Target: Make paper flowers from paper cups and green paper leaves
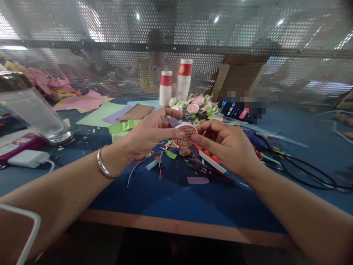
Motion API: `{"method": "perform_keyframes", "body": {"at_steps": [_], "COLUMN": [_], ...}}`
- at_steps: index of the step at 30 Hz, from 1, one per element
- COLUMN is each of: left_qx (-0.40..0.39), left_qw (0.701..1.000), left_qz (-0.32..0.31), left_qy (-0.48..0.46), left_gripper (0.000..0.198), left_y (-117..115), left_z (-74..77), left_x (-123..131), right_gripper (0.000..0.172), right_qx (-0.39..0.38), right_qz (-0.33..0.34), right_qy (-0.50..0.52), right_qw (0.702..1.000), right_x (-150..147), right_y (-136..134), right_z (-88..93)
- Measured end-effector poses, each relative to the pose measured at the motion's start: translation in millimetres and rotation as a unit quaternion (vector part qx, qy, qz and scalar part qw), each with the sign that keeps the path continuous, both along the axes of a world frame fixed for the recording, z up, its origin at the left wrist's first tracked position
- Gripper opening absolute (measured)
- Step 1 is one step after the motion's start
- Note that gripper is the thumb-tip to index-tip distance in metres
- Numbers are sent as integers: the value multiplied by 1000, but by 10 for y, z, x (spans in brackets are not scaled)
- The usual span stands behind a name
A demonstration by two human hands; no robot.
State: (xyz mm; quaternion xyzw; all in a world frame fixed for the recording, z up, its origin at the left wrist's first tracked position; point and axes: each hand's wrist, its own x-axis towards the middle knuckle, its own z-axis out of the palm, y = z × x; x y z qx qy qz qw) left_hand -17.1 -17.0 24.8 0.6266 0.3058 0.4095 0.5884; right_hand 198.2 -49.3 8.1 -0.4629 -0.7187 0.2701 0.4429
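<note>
Between my two hands is a round white paper disc [188,139] with a red grid pattern and purple paper tabs at its edge. My left hand [154,132] pinches its left side, the thumb lying on its face. At the lower right edge, my right hand [224,141] holds it between thumb and curled fingers. Below the disc lie a white marker [212,162], dark-handled pliers or cutters [205,169] and a loose purple paper strip [198,180]. Thin wires and green paper scraps [171,155] are scattered nearby.
Behind my hands sits a pile of similar paper discs [193,107] with green tabs. Two stacks of paper cups [184,79] stand at the back. Coloured paper sheets [96,114] and a glass of water [41,114] are leftward; a phone [234,111] and black cable [298,171] are rightward.
</note>
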Motion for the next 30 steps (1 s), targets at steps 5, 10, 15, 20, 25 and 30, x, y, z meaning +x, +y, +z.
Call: {"method": "perform_keyframes", "body": {"at_steps": [5,10,15,20,25,30], "left_qx": [-119,-98,-58,-66,-98,-125], "left_qw": [991,994,997,994,989,984], "left_qz": [-68,-8,7,40,71,91], "left_qy": [-7,-45,-55,-71,-86,-91], "left_gripper": [24,19,11,12,13,13], "left_y": [14,50,79,151,189,222], "left_z": [-38,-59,-41,-27,-27,-37], "left_x": [28,19,10,-23,-41,-59], "right_gripper": [31,36,32,26,28,21], "right_qx": [19,9,18,37,-1,-37], "right_qz": [-12,-5,12,-48,-112,-199], "right_qy": [19,11,-23,-125,-250,-271], "right_qw": [1000,1000,1000,990,962,941], "right_x": [-6,-4,18,270,794,1331], "right_y": [1,-5,-2,152,307,307], "right_z": [-15,-20,3,145,324,247]}}
